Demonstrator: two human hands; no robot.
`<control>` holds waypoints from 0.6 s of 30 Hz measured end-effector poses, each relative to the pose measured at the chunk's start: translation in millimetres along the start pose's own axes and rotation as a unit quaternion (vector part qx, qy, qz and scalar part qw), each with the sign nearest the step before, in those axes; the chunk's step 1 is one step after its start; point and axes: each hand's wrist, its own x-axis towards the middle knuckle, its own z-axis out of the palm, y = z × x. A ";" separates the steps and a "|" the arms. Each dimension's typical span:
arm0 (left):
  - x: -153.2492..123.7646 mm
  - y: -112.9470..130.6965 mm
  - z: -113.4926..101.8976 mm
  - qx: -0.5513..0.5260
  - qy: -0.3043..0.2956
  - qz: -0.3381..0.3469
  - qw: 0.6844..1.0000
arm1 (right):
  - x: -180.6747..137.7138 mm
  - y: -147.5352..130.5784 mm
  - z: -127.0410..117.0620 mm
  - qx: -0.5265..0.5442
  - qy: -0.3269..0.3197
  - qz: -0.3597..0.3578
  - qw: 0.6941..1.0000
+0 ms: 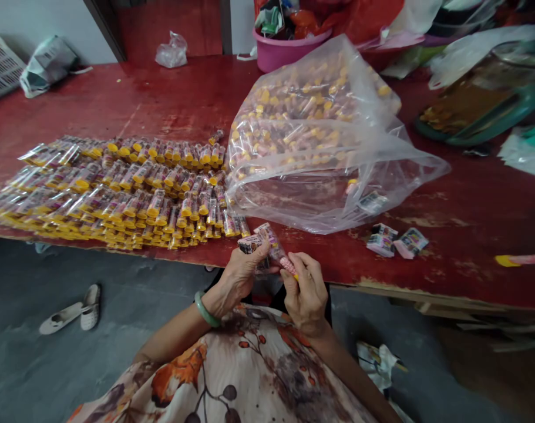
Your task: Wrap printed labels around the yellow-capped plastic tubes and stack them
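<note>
Floral clothing [245, 376] fills the bottom of the view, with both forearms reaching out over it. On the left wrist sits a pale green bangle [207, 310]; the left hand [241, 270] is closed on a small stack of printed packets [248, 244]. Just beside it, the right hand [309, 288] pinches the yellow end of a pink piece [288, 266], whose other end meets a clear printed sleeve [273, 242] by the left thumb. Both hands work at the near edge of a red table [461, 247]. On it, to the left, yellow-ended sleeved pieces [130, 200] lie piled in rows; ahead stands a large clear bag [311, 117] of pink-and-yellow pieces, with two packet bundles [397, 241] to its right. Farther back are a glass jug [474, 94] and a pink basin [289, 50].
</note>
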 end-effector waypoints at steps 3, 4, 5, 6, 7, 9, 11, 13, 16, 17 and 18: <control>-2.5 -0.1 -0.9 0.008 -0.002 0.017 1.000 | 1.9 -0.6 5.5 -0.011 -0.002 -0.014 1.000; -3.1 0.2 -1.7 0.017 -0.012 0.016 1.000 | 4.0 -0.1 6.8 -0.004 -0.002 -0.016 1.000; -3.5 0.9 -2.6 0.027 -0.023 0.016 0.999 | 6.7 1.1 7.5 0.009 -0.006 -0.019 1.000; -3.7 2.1 -3.9 0.036 -0.032 0.018 0.999 | 9.8 3.0 7.2 0.028 -0.018 -0.020 0.999; -3.8 3.8 -5.3 0.044 -0.037 0.020 0.998 | 13.1 5.4 5.8 0.056 -0.045 -0.020 0.997; -3.3 8.4 -8.3 0.055 -0.034 0.014 0.998 | 19.3 10.8 -0.7 0.134 -0.130 0.001 0.982; -2.5 13.0 -10.6 0.062 -0.040 -0.008 0.997 | 24.0 14.1 -9.8 0.206 -0.206 0.047 0.955; -2.0 16.1 -11.5 0.070 -0.057 -0.028 0.996 | 26.9 13.7 -17.8 0.234 -0.220 0.084 0.943; -3.1 17.4 -10.6 0.085 -0.088 -0.032 0.992 | 27.9 7.8 -20.6 0.212 -0.158 0.061 0.962; -3.9 17.4 -10.1 0.089 -0.093 -0.030 0.991 | 27.2 5.6 -18.9 0.200 -0.135 0.042 0.969; -5.0 17.3 -9.6 0.093 -0.094 -0.028 0.991 | 26.1 3.8 -16.2 0.187 -0.114 0.022 0.976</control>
